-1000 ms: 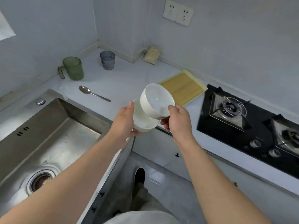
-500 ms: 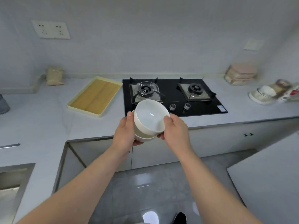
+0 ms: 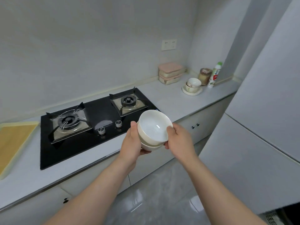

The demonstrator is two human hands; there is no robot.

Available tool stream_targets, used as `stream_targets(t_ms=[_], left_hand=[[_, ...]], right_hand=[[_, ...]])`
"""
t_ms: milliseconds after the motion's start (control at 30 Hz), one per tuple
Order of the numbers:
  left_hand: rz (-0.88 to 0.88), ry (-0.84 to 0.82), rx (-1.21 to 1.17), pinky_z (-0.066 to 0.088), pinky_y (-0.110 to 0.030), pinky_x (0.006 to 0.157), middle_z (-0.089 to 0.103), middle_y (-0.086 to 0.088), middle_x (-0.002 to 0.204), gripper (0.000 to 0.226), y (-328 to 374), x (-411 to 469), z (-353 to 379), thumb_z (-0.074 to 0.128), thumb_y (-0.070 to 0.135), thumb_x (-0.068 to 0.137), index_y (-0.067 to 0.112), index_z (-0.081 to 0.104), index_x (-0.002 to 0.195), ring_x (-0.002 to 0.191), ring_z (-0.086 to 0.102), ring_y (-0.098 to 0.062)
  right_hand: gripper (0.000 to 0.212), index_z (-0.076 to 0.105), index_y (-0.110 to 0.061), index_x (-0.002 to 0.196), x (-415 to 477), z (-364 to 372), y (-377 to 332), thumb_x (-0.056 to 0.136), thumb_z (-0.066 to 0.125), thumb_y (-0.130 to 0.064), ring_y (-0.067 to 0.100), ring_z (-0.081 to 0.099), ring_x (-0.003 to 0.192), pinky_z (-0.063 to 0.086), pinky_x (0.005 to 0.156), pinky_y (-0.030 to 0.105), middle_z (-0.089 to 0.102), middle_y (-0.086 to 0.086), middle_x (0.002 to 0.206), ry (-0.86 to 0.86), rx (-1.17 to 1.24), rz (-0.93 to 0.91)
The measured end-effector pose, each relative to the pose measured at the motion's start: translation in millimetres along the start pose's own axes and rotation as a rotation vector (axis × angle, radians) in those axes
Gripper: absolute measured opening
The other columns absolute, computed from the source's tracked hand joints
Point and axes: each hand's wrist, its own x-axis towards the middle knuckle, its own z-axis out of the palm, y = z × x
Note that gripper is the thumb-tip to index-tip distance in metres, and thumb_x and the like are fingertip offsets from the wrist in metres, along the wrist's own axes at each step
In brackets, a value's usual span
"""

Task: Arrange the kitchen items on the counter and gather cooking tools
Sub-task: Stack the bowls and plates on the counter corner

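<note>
1. Left hand [image 3: 132, 143] and right hand [image 3: 179, 140] are gripping the nested white bowls [image 3: 154, 127] from either side at centre frame.
2. The bowls are tilting toward the camera, hovering over the counter [image 3: 170, 98] edge, right of the black gas hob [image 3: 97, 114].
3. Upper right: bowl stack [image 3: 193, 86], jar [image 3: 204, 76] and bottle [image 3: 215, 74] are sitting together.

This was a home kitchen; a black two-burner gas hob [image 3: 97, 127] sat sunk in a pale desk [image 3: 175, 101] above white cupboards [image 3: 203, 127]; bowls [image 3: 193, 86] and lunch boxes [image 3: 170, 73] stood on it; a tall fridge [image 3: 267, 103] rose at the right.
</note>
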Motion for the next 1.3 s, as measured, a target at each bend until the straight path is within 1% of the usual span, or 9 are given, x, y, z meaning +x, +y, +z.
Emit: stream_targets(t_ms=[233, 533, 600, 733, 867, 933, 1133, 1200, 1300], left_hand=[[-0.062, -0.078, 0.054, 0.061, -0.033, 0.064, 0.072, -0.003, 0.109, 0.06, 13.2, 54.1, 104.5, 0.018, 0.062, 0.101, 0.025, 0.059, 0.126, 0.095, 0.07, -0.018], [-0.119, -0.186, 0.075, 0.061, -0.035, 0.067, 0.07, -0.003, 0.113, 0.063, 20.6, 163.9, 192.3, 0.018, 0.067, 0.099, 0.028, 0.058, 0.127, 0.101, 0.068, -0.02], [-0.129, -0.212, 0.066, 0.061, -0.036, 0.07, 0.069, -0.004, 0.115, 0.062, 25.8, 197.5, 212.6, 0.018, 0.066, 0.099, 0.028, 0.056, 0.128, 0.102, 0.069, -0.023], [-0.131, -0.283, 0.119, 0.062, -0.034, 0.066, 0.069, -0.005, 0.111, 0.059, 39.3, 267.4, 252.1, 0.016, 0.066, 0.099, 0.029, 0.057, 0.122, 0.096, 0.07, -0.022], [-0.161, -0.39, 0.187, 0.061, -0.034, 0.069, 0.069, -0.003, 0.108, 0.06, 56.4, 334.6, 293.4, 0.016, 0.066, 0.099, 0.028, 0.058, 0.117, 0.097, 0.069, -0.019], [-0.177, -0.418, 0.223, 0.062, -0.038, 0.074, 0.069, -0.004, 0.11, 0.057, 65.2, 362.6, 312.7, 0.018, 0.064, 0.101, 0.027, 0.06, 0.113, 0.098, 0.068, -0.022], [-0.175, -0.446, 0.252, 0.06, -0.05, 0.084, 0.066, 0.002, 0.106, 0.056, 91.6, 436.1, 366.2, 0.025, 0.064, 0.1, 0.025, 0.061, 0.117, 0.1, 0.066, -0.022], [-0.157, -0.439, 0.29, 0.061, -0.048, 0.082, 0.065, 0.001, 0.114, 0.053, 94.5, 465.4, 389.0, 0.033, 0.067, 0.098, 0.028, 0.059, 0.123, 0.105, 0.065, -0.023], [-0.111, -0.392, 0.352, 0.061, -0.048, 0.08, 0.058, -0.001, 0.117, 0.034, 93.7, 508.0, 423.1, 0.048, 0.042, 0.1, 0.021, 0.054, 0.126, 0.108, 0.06, -0.026]], right_hand=[[0.033, 0.053, -0.005, 0.074, 75.3, -71.1, 41.0, 0.097, 0.036, -0.019, 0.019, 0.051, 0.053, 0.042, 0.055, 0.032, 0.056, 0.006, 0.056, 0.038, 0.022, 0.07], [0.033, 0.056, 0.007, 0.081, 196.1, -104.1, 78.7, 0.089, 0.039, -0.021, 0.03, 0.056, 0.065, 0.045, 0.061, 0.035, 0.062, 0.025, 0.074, 0.11, 0.039, 0.176], [0.04, 0.06, 0.004, 0.087, 233.1, -108.7, 83.1, 0.084, 0.038, -0.029, 0.038, 0.063, 0.075, 0.058, 0.068, 0.044, 0.066, 0.022, 0.079, 0.139, 0.063, 0.192], [0.04, 0.065, 0.003, 0.101, 304.3, -118.2, 90.7, 0.088, 0.039, -0.025, 0.042, 0.064, 0.094, 0.056, 0.078, 0.059, 0.068, 0.023, 0.096, 0.169, 0.075, 0.254], [0.043, 0.059, 0.009, 0.11, 372.4, -130.2, 106.7, 0.089, 0.04, -0.023, 0.034, 0.06, 0.073, 0.06, 0.077, 0.049, 0.064, 0.027, 0.09, 0.226, 0.141, 0.349], [0.043, 0.06, 0.01, 0.107, 399.3, -135.4, 112.2, 0.088, 0.04, -0.023, 0.023, 0.05, 0.07, 0.052, 0.067, 0.039, 0.056, 0.015, 0.078, 0.251, 0.163, 0.399], [0.047, 0.058, 0.013, 0.095, 483.9, -149.9, 126.0, 0.076, 0.039, -0.026, 0.024, 0.049, 0.069, 0.059, 0.075, 0.055, 0.051, 0.01, 0.074, 0.297, 0.2, 0.442], [0.044, 0.061, 0.011, 0.099, 518.9, -155.9, 130.4, 0.081, 0.041, -0.023, 0.026, 0.056, 0.069, 0.059, 0.073, 0.052, 0.058, 0.012, 0.076, 0.287, 0.192, 0.438], [0.034, 0.065, 0.006, 0.101, 574.6, -165.8, 142.9, 0.088, 0.045, -0.019, 0.037, 0.069, 0.09, 0.058, 0.08, 0.057, 0.069, 0.019, 0.096, 0.291, 0.225, 0.462]])
